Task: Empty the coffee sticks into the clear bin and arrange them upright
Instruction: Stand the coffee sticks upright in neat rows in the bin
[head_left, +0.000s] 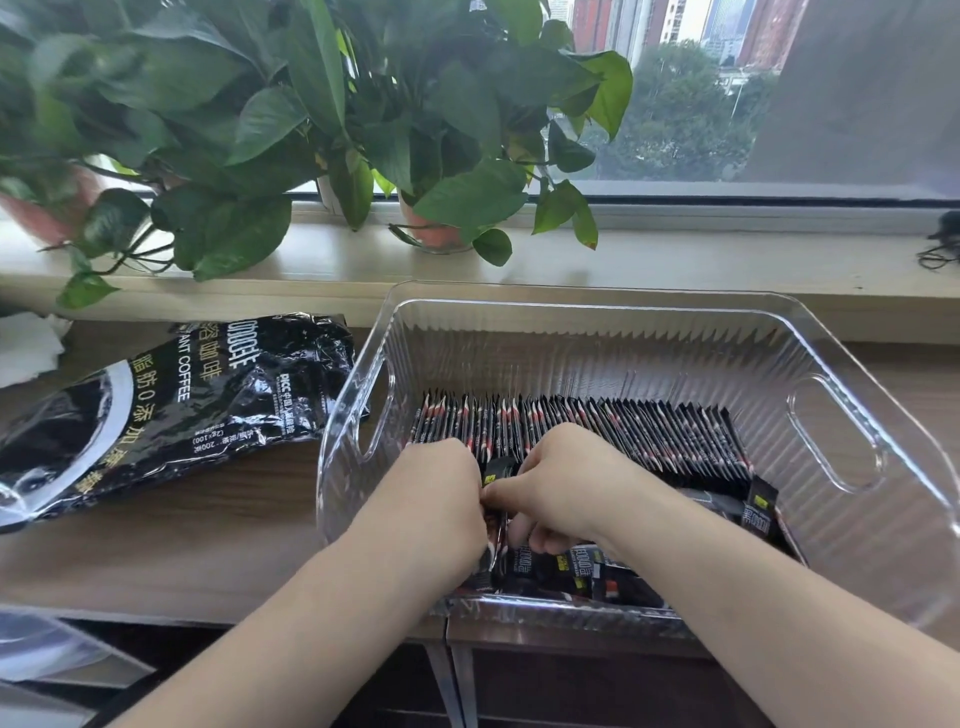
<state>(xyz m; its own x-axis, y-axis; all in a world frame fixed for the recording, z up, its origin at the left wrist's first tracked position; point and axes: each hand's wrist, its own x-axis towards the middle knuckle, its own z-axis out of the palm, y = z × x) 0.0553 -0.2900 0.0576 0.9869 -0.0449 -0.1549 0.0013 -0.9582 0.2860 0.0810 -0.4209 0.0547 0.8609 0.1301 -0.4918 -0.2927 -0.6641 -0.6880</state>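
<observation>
The clear ribbed bin (597, 322) stands on the wooden desk. A long row of black coffee sticks (649, 431) stands upright across its middle. Loose sticks (571, 571) lie flat along the near wall, and one stick (761, 506) leans at the right. Both hands are inside the bin at its near left. My left hand (441, 499) and my right hand (566, 488) meet on a small bunch of black sticks (496, 475), pinched between the fingers of both hands.
The black coffee bag (156, 410) lies flat and crumpled on the desk (182, 545), left of the bin. Potted plants (311, 130) crowd the windowsill behind. White paper (26, 348) sits at far left. A clear plastic item (47, 649) shows at bottom left.
</observation>
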